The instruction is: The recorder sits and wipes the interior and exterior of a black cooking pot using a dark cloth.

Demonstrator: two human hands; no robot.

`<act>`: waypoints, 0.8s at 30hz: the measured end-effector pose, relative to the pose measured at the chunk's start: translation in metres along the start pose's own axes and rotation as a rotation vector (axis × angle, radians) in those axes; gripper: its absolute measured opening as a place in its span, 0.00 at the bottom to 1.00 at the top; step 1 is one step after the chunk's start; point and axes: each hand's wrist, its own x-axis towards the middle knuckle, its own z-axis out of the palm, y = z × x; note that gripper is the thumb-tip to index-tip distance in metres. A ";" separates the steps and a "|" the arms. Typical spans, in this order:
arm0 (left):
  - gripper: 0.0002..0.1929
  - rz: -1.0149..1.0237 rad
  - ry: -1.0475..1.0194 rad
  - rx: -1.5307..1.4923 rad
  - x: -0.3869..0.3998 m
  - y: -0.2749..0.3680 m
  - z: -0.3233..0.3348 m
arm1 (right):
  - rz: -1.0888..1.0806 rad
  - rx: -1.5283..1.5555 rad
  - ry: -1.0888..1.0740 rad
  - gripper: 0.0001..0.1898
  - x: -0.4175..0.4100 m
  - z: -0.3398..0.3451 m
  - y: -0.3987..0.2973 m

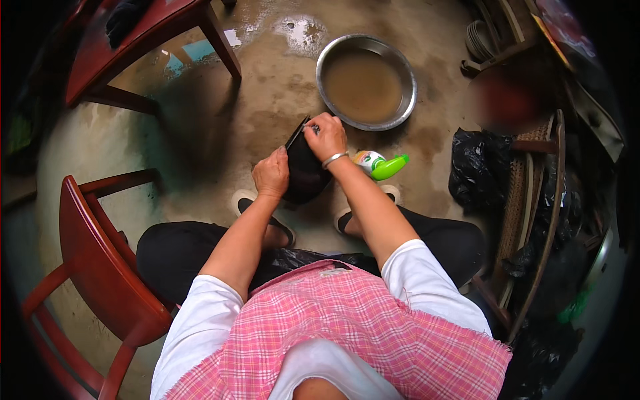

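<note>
Between my knees, a dark item that looks like a black bag [306, 177] hangs above the floor, its upper edge stretched taut. My left hand [272, 172] grips the near end of that edge, thumb on top. Farther along, my right hand [326, 139], with a metal bangle at the wrist, pinches the rim with bent fingers. Whatever is inside the dark item is hidden. Just right of my right wrist lies a white plastic bottle [365, 159] with a bright green cap. Beyond my hands stands a round metal basin [323, 95] of cloudy brown water.
A red wooden chair [107, 260] stands close on my left, and a red wooden table [165, 37] at the far left. To the right are black plastic bags [477, 170] and a wooden chair frame [555, 200]. The concrete floor [270, 65] is wet in places.
</note>
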 end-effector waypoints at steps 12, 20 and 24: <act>0.21 -0.001 0.010 -0.013 -0.003 -0.011 -0.007 | -0.176 0.083 -0.023 0.04 -0.022 -0.012 -0.031; 0.21 0.033 0.029 0.003 -0.004 -0.016 0.002 | 0.066 -0.040 -0.030 0.04 0.004 0.010 0.003; 0.21 0.023 0.007 -0.002 -0.001 -0.011 -0.005 | -0.186 0.026 -0.018 0.03 -0.028 -0.015 -0.043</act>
